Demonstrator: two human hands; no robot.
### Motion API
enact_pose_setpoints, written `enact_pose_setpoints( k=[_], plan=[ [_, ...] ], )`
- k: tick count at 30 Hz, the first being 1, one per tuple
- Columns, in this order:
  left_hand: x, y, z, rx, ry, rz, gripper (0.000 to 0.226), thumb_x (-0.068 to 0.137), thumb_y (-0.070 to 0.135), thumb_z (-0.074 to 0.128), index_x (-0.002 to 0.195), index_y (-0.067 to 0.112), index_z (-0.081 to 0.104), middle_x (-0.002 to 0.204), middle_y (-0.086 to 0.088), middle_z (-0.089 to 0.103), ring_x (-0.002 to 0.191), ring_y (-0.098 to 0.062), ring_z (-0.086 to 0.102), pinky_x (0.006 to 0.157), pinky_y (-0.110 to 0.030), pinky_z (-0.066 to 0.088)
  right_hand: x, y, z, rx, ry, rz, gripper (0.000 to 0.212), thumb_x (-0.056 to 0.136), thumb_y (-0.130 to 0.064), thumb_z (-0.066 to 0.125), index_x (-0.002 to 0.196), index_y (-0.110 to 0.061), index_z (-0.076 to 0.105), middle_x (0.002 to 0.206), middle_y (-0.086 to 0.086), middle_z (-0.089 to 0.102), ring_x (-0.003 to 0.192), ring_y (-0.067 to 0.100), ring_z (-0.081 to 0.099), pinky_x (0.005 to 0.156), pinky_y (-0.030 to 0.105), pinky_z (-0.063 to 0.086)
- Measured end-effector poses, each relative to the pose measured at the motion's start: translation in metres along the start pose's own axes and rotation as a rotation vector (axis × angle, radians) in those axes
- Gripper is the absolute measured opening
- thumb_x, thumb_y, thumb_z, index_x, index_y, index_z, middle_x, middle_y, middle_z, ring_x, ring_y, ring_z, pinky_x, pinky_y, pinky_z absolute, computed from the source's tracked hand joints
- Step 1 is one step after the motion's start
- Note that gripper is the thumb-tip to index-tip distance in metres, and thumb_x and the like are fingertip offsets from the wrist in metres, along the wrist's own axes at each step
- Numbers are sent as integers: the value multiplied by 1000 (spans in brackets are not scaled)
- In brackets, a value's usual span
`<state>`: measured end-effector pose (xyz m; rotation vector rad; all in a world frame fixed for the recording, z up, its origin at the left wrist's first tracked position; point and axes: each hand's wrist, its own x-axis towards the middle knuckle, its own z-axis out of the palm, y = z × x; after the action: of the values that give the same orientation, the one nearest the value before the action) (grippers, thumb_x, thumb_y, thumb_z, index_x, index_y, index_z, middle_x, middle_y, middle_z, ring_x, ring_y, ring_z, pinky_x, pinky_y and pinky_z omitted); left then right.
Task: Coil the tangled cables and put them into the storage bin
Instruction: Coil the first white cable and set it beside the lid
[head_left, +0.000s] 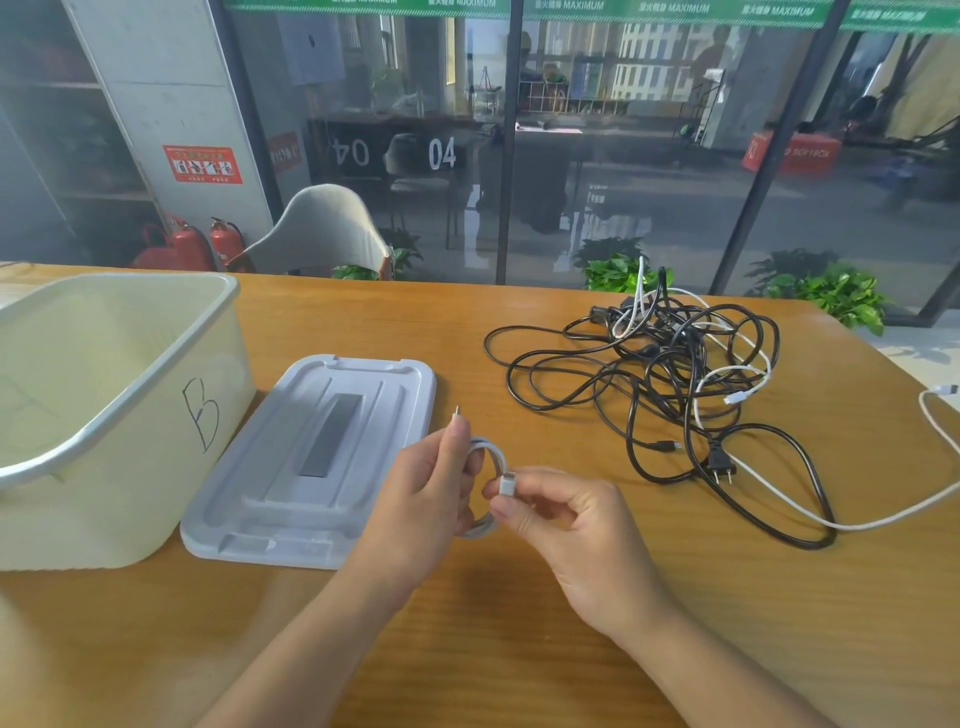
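I see a small white cable coil (485, 486), smooth and round, held above the wooden table (519, 649) between my two hands. My left hand (421, 499) has its fingers curled round the loops, a thin metal tip poking up past the fingertips; much of the coil is hidden behind that palm. My right hand (566, 525) pinches the coil's blocky white plug (507, 487) between thumb and forefinger, the other fingers bent under. Both forearms reach in from the bottom edge. To the right lies the tangled pile of cables (660, 384), thin glossy black leads knotted with white ones; which strand joins which I cannot tell, and one white lead (930, 415) runs off the right edge. Left of my hands lies the grey ribbed lid (311, 457), flat, and beyond it the cream plastic storage bin (124, 415), marked "B", cut off at the left.
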<state>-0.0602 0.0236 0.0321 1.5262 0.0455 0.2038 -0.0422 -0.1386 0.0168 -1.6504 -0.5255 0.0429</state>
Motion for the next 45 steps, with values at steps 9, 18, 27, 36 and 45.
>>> enact_pose_setpoints(
  k=[9, 18, 27, 36, 45],
  plan=[
    [-2, -2, 0, -80, 71, 50, 27, 113, 31, 37, 93, 32, 54, 65, 6, 37, 55, -12, 26, 47, -24, 27, 0, -3, 4, 123, 34, 114, 12, 86, -32, 79, 97, -32, 84, 94, 2, 81, 88, 21, 75, 76, 29, 60],
    [1, -10, 2, 46, -24, 232, 21, 106, 27, 50, 113, 13, 64, 84, 2, 61, 65, -18, 49, 64, -32, 50, 3, -7, -4, 347, 163, 212, 23, 79, -34, 80, 96, -19, 85, 86, 6, 79, 70, 8, 64, 67, 21, 55],
    [5, -6, -6, -112, 117, 194, 19, 101, 31, 52, 100, 22, 68, 86, -1, 61, 64, -17, 47, 68, -37, 40, 7, -3, -8, 404, 192, 266, 16, 92, -27, 72, 101, -19, 82, 95, 7, 79, 65, 14, 65, 61, 27, 58],
    [0, -1, 1, -342, -65, 34, 31, 98, 30, 54, 117, 8, 66, 79, 4, 50, 58, -11, 33, 57, -20, 41, 4, 0, -1, 165, -4, 277, 35, 109, -15, 52, 107, -34, 81, 77, -1, 49, 69, 10, 43, 62, 31, 59],
    [1, -2, -3, -413, -119, 0, 23, 100, 30, 57, 111, 17, 73, 82, 2, 49, 58, -11, 31, 56, -20, 44, 4, -3, 1, 321, -20, 426, 25, 108, -18, 56, 105, -23, 80, 101, -2, 80, 86, 15, 75, 59, 26, 57]
  ],
)
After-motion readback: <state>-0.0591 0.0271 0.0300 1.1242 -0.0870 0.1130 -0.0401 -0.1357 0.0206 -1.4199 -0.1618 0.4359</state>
